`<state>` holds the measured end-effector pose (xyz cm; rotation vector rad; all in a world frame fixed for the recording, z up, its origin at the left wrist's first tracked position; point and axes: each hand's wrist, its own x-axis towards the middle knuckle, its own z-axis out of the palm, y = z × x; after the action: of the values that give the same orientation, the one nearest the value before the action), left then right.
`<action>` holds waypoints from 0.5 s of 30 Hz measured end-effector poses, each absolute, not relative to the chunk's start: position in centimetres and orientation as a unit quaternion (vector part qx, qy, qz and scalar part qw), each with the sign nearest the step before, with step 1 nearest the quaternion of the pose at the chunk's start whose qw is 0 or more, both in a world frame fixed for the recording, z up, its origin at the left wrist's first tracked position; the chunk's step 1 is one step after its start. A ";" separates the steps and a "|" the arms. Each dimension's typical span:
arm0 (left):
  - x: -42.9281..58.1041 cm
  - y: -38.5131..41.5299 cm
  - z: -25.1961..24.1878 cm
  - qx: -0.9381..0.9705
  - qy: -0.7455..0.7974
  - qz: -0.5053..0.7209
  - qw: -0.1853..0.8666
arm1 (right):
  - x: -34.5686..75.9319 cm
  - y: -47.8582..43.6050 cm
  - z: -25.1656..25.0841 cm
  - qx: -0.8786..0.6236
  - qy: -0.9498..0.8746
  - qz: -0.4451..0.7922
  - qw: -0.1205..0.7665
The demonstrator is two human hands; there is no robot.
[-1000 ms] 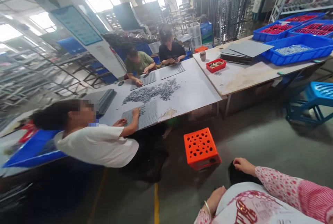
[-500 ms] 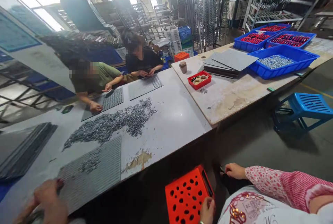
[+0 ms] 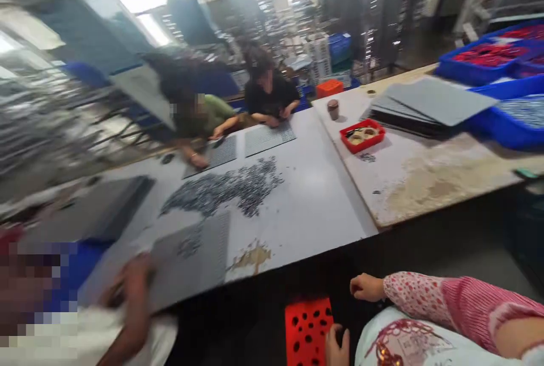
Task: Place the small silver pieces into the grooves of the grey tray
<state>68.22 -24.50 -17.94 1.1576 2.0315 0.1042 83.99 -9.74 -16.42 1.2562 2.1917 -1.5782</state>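
My left hand [image 3: 338, 347] sits at the bottom edge, fingers curled on the right edge of an orange plastic stool [image 3: 306, 329] with round holes. My right hand [image 3: 366, 287], in a pink patterned sleeve, is curled in a loose fist above my lap and holds nothing I can see. Both hands are below the front edge of a long grey table [image 3: 317, 207]. On the table lie a pile of small dark metal parts [image 3: 229, 187] and a grey perforated plate [image 3: 193, 261].
A co-worker's hand [image 3: 130, 286] rests on the near plate at the left. Two more people work at plates on the far side. The wooden table [image 3: 425, 182] at the right carries a red tray [image 3: 362, 135], stacked grey plates [image 3: 429, 102] and blue bins [image 3: 508, 119].
The view swung and moved closer to the table, then blurred. My left hand went from my lap to the orange stool's edge. My right hand stayed near my lap.
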 end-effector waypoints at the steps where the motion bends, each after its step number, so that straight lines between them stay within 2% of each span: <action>1: 67.2 -24.4 -17.9 0.440 0.805 0.053 0.394 | 83.5 -9.7 -16.4 0.403 0.740 -0.531 0.089; 4: 63.8 -23.1 -18.1 0.403 0.819 0.083 0.401 | 82.2 -7.9 -16.9 0.359 0.760 -0.533 0.101; 6: 61.5 -21.6 -18.3 0.391 0.821 0.100 0.404 | 81.1 -5.6 -17.8 0.359 0.763 -0.532 0.074; 10: 56.3 -17.4 -18.3 0.396 0.807 0.127 0.419 | 77.3 -0.4 -21.4 0.436 0.709 -0.553 -0.023; 15: 47.3 -11.8 -17.5 0.412 0.777 0.140 0.454 | 69.8 4.6 -25.4 0.543 0.667 -0.505 -0.068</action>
<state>47.30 -11.75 -17.46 1.0167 1.9182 0.3454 69.81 4.60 -25.45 1.7840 2.1914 -1.6590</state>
